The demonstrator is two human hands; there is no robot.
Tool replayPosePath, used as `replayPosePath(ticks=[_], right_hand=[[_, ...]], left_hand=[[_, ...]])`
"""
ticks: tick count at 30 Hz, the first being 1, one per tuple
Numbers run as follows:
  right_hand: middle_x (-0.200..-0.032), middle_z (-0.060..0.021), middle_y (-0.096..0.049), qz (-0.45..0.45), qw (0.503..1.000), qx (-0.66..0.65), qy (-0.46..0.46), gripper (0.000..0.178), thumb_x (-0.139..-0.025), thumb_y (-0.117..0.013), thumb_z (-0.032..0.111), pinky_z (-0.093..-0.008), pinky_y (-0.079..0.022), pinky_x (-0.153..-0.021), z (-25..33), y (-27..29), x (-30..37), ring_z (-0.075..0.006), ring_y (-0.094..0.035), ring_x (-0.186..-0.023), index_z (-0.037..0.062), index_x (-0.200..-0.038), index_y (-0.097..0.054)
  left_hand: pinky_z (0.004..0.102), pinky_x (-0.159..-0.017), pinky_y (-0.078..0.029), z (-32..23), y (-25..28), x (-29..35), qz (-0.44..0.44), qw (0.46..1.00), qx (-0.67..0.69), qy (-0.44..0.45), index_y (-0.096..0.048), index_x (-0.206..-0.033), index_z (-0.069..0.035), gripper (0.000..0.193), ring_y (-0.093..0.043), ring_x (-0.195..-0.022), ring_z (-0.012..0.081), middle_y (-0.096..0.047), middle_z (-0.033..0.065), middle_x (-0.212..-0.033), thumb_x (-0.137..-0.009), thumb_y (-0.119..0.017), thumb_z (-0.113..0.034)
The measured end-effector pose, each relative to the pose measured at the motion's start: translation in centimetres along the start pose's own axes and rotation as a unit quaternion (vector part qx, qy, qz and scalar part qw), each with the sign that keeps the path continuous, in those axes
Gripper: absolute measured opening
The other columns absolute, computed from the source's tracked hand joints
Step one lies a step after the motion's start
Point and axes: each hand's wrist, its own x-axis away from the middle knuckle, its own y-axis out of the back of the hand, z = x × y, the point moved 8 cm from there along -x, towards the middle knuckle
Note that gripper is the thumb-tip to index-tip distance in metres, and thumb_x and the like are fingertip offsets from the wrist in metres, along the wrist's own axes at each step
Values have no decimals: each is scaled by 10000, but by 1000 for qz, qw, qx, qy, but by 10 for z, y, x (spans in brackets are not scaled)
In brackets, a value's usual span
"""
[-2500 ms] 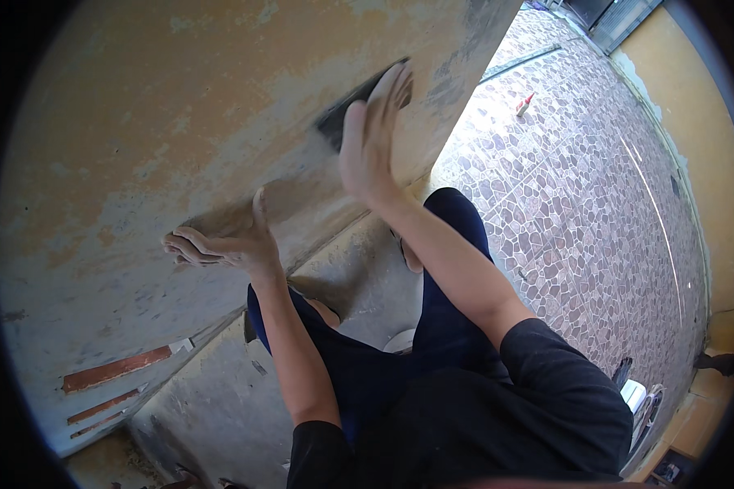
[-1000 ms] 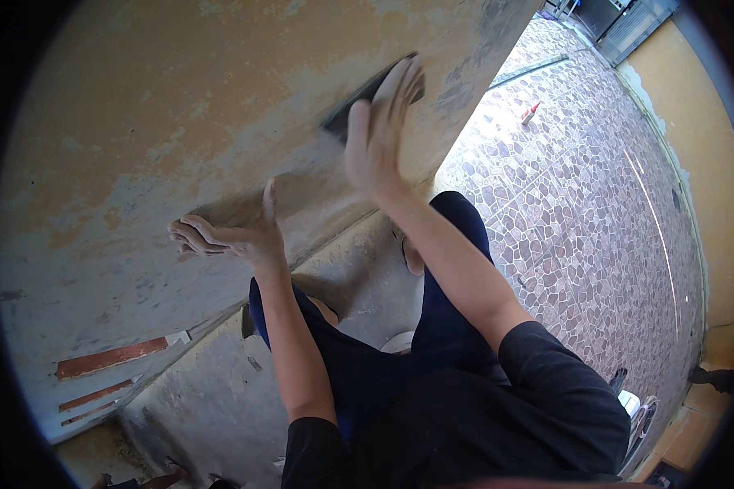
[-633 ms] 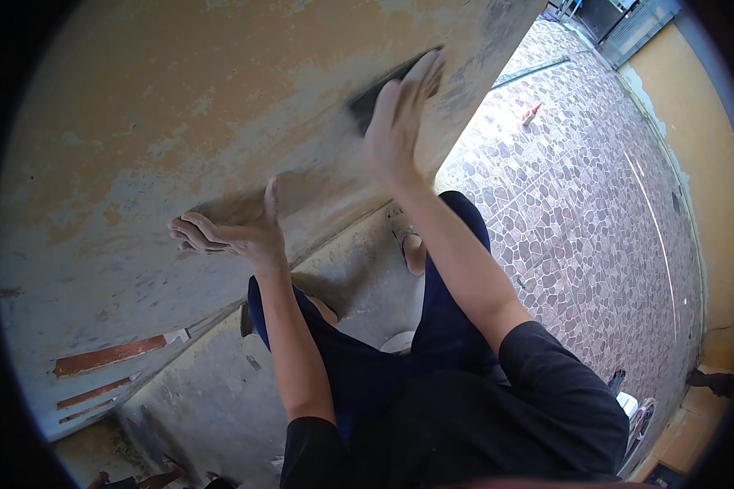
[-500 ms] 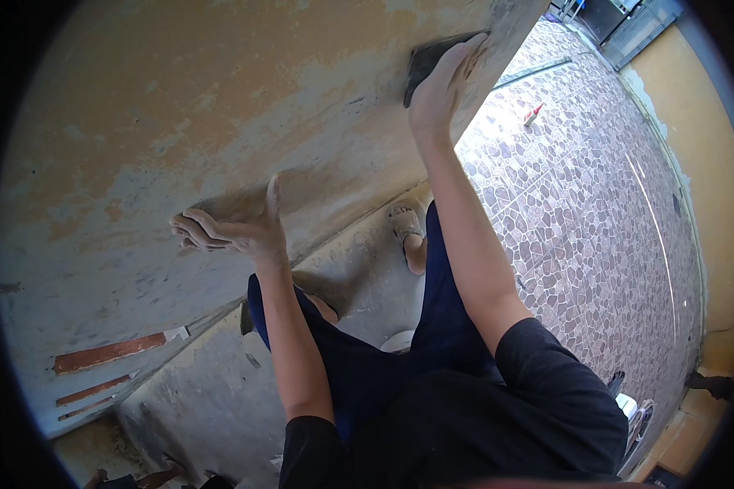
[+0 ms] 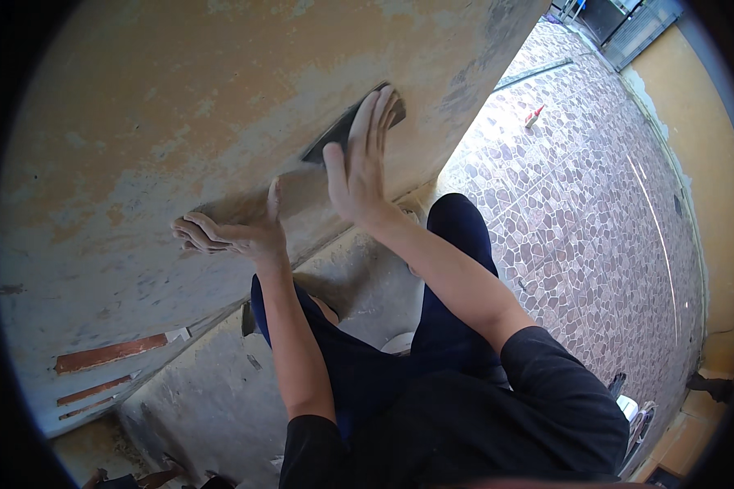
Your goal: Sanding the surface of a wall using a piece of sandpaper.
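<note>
Right hand (image 5: 359,167), fingers extended and unclosed, is pressing a dark sheet (image 5: 332,138) against the wall (image 5: 179,106); left hand (image 5: 245,238) is resting open on the wall farther left; patterned floor (image 5: 595,212) is extending at right

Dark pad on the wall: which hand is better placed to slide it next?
Right, probably: the right hand lies over the dark pad on the wall, while the left hand is apart from it.
</note>
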Motion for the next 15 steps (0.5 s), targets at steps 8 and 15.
replayPosePath(ticks=[8,15], right_hand=[[-1652,-401,17,-112,976,-164,-88,803,-1112,-277,444,-597,15,-1258,-30,44,-82,-566,30,-1541,-134,-1596,0],[-1668,-371,38,19,1000,1,10,784,-1118,-237,440,-563,13,-1268,-9,11,-40,-509,44,-1563,-129,-1596,15]], left_hand=[[651,-1239,4,-2,3,-5,-4,1000,21,-7,-152,-1562,114,1358,-9,-1566,436,-167,296,-1596,-764,-668,-856],[668,-1230,-44,-2,8,-6,8,1000,0,-7,-102,-1576,103,1407,-15,-1566,444,-157,284,-1607,-726,-760,-804]])
